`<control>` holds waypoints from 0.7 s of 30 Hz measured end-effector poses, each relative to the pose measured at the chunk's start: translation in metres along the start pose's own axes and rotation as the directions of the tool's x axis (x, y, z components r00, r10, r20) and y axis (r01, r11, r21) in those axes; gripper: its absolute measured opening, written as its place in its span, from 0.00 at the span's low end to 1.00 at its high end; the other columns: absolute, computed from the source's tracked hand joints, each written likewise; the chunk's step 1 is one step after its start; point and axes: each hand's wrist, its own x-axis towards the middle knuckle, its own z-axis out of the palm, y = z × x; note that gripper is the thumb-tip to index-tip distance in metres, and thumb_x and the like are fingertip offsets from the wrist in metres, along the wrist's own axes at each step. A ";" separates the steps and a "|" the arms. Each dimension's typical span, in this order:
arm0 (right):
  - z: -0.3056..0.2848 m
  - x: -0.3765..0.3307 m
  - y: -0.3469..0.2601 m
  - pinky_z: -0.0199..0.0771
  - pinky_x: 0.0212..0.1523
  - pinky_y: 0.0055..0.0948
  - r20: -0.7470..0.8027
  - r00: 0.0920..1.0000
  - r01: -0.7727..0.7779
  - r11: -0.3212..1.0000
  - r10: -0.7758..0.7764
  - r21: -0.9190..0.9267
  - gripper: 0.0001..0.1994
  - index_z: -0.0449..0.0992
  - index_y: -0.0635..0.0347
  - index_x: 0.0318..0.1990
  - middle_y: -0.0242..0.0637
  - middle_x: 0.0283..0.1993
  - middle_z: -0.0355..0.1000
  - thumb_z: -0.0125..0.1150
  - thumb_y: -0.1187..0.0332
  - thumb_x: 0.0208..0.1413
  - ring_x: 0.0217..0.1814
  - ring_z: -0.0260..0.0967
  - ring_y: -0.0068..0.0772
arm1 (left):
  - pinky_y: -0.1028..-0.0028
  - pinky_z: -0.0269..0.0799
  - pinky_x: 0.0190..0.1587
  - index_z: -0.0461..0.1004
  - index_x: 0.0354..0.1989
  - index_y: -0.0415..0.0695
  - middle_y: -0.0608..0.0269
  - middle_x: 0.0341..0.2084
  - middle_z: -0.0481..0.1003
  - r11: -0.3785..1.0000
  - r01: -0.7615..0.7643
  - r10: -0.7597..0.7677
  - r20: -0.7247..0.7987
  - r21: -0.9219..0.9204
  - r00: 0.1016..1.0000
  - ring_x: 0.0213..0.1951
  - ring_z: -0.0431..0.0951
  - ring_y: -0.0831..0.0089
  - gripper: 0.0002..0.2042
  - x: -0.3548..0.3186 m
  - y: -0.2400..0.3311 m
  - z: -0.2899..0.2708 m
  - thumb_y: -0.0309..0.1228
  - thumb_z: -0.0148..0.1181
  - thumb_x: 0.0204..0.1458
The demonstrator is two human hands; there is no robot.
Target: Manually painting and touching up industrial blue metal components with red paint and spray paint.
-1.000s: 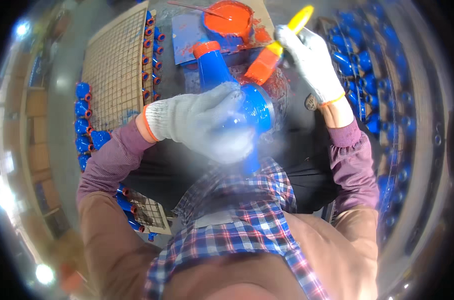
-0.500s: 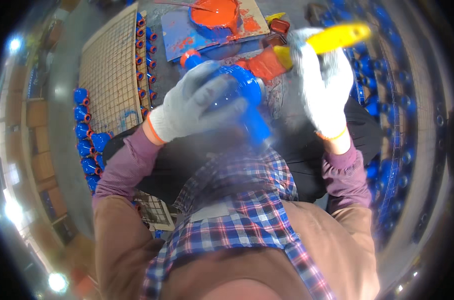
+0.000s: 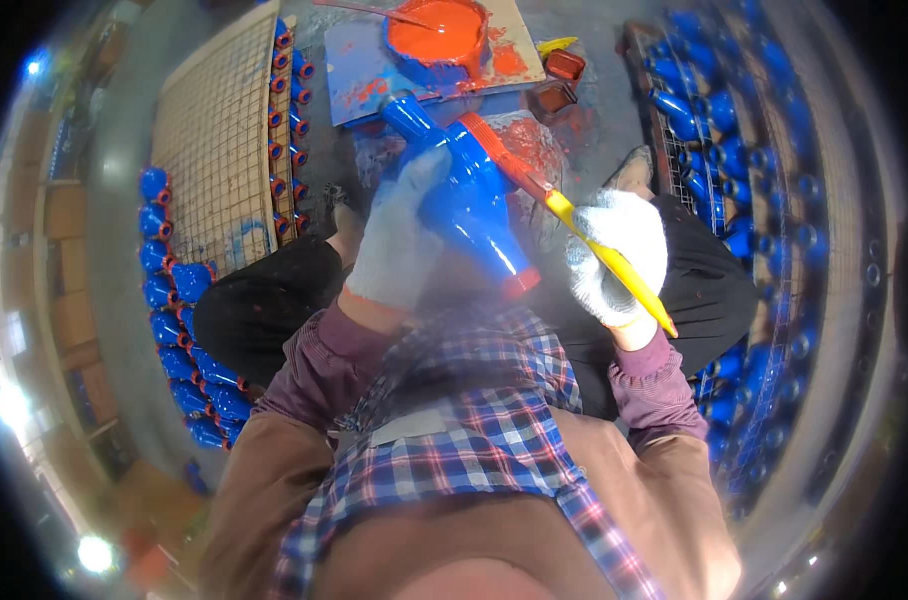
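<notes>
While left hand (image 3: pixel 399 240) grips blue part (image 3: pixel 474 200) over lap, right hand (image 3: pixel 619 255), closed on yellow-handled brush (image 3: pixel 574 215), has swung down from raised position; bristles now meet part, below orange paint bowl (image 3: pixel 444 35); painting resumes.

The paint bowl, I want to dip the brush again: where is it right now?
In the head view the paint bowl sits at top centre on a blue board, just beyond the blue part.

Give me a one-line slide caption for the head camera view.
Gloved left hand holds a blue part while right hand brushes it with a yellow-handled brush.
</notes>
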 end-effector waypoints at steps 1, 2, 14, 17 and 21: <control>0.000 -0.001 0.004 0.76 0.49 0.39 -0.023 0.999 0.029 0.998 -0.028 0.049 0.18 0.82 0.50 0.43 0.32 0.38 0.80 0.73 0.71 0.40 0.44 0.77 0.44 | 0.63 0.75 0.54 0.74 0.54 0.44 0.60 0.44 0.79 0.993 0.063 -0.064 -0.009 -0.102 0.998 0.50 0.79 0.66 0.18 0.005 0.002 -0.001 0.38 0.62 0.59; -0.001 -0.002 0.007 0.76 0.46 0.39 0.015 0.999 0.031 0.999 -0.031 0.030 0.18 0.82 0.50 0.43 0.32 0.36 0.79 0.74 0.70 0.40 0.42 0.77 0.44 | 0.62 0.76 0.54 0.74 0.55 0.44 0.59 0.44 0.79 0.973 0.112 -0.116 -0.006 -0.202 0.993 0.49 0.80 0.64 0.18 0.012 0.002 -0.003 0.40 0.61 0.60; -0.030 0.014 0.014 0.74 0.45 0.31 0.092 0.984 0.151 0.988 -0.151 0.008 0.06 0.79 0.61 0.41 0.38 0.39 0.77 0.62 0.76 0.55 0.43 0.75 0.36 | 0.53 0.81 0.48 0.65 0.65 0.45 0.51 0.55 0.75 0.977 0.152 -0.127 0.167 -0.150 0.978 0.51 0.80 0.55 0.33 0.028 0.011 -0.029 0.60 0.45 0.63; -0.022 0.038 0.013 0.76 0.46 0.36 -0.140 0.953 -0.223 0.935 0.268 0.276 0.10 0.78 0.63 0.46 0.43 0.40 0.77 0.62 0.75 0.56 0.46 0.75 0.44 | 0.62 0.81 0.50 0.66 0.63 0.44 0.54 0.53 0.76 0.996 0.083 -0.092 0.281 0.043 0.955 0.49 0.80 0.64 0.27 0.024 0.027 -0.028 0.48 0.56 0.61; -0.021 0.110 0.053 0.75 0.40 0.35 0.022 0.951 0.275 0.815 -0.307 -0.510 0.11 0.79 0.65 0.45 0.43 0.36 0.76 0.59 0.65 0.64 0.39 0.75 0.39 | 0.65 0.79 0.50 0.69 0.58 0.43 0.58 0.47 0.76 0.373 -0.339 0.141 0.309 0.863 0.941 0.47 0.81 0.64 0.31 0.020 0.045 -0.022 0.38 0.74 0.44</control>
